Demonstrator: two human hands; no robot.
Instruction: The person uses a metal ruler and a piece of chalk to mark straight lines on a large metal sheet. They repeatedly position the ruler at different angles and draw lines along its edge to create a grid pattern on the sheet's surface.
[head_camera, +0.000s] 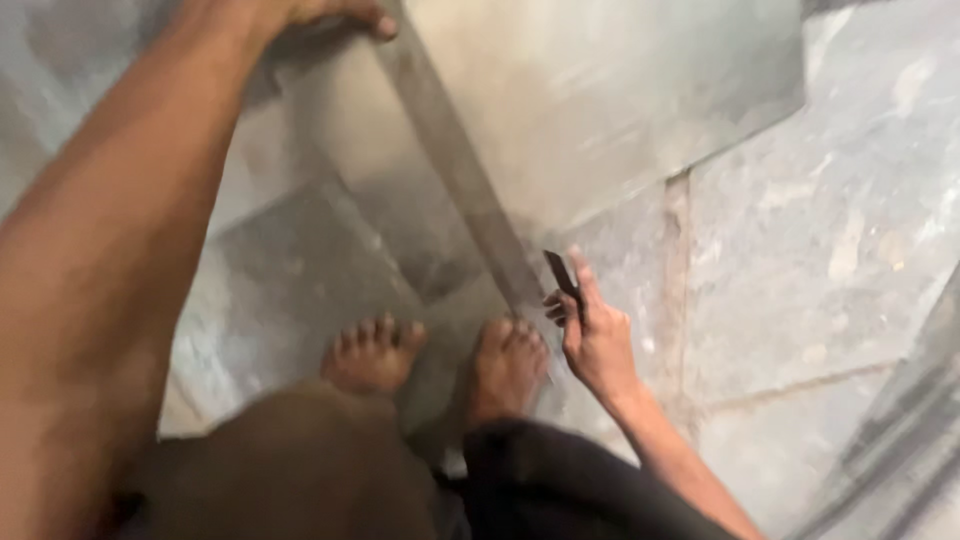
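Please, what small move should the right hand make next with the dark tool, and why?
Probably bring the small dark flat tool in the right hand against the long grey metal straightedge. The left hand presses its far end on the grey metal sheet, and the tool tip sits just beside its near end.

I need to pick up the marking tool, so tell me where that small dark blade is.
In the head view, the small dark blade is pinched in the right hand, right of centre, at the near end of the long metal straightedge, beside the right foot.
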